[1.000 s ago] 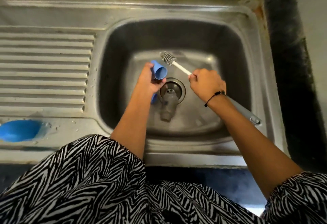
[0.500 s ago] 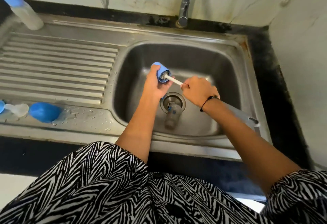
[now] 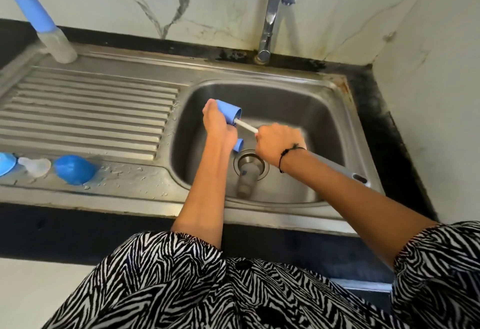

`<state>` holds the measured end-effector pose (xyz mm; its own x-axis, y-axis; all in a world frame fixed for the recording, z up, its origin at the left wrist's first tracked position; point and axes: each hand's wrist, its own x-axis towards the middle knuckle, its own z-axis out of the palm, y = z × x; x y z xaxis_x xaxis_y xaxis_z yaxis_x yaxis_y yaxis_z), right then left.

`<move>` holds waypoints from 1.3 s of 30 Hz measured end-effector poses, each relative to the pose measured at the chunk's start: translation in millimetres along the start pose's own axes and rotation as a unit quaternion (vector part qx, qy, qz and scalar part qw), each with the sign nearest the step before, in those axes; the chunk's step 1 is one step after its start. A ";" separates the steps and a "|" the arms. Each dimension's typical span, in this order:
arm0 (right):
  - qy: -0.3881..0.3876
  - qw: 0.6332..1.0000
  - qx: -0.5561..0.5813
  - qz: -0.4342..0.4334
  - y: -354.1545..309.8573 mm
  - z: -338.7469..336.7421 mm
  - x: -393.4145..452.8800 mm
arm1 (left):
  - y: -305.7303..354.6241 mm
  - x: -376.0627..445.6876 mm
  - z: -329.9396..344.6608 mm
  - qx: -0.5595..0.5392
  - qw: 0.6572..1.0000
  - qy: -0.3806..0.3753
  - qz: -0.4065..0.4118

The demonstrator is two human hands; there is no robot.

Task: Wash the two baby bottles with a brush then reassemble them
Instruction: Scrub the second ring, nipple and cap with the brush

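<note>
Scrubbing inside a blue cap over the sink basin [image 3: 330, 131].

Our left hand [image 3: 217, 127] grips the blue cap [image 3: 228, 114], mouth turned right to admit the brush [image 3: 246, 127], which our right hand [image 3: 276, 144] clenches; one bottle [image 3: 246, 178] lies on the drain, another [image 3: 44, 27] stands far left.

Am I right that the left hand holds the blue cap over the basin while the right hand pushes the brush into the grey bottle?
Not quite: the head view shows the right hand pushing the brush into the blue cap held by the left hand; the grey bottle lies on the drain.
</note>
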<state>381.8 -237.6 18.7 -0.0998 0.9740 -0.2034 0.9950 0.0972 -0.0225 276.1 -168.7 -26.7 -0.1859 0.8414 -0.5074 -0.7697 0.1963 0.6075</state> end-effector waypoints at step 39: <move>0.011 0.991 0.131 0.036 20.4 -10.6 3.5 | 5.0 -18.1 19.9 -0.059 0.995 -0.083 -0.014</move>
<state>401.8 -230.1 28.0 -0.0260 0.9811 -0.1917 0.9645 -0.0258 -0.2629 287.7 -173.0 -2.3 -0.0675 0.9098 -0.4096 -0.8412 0.1688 0.5137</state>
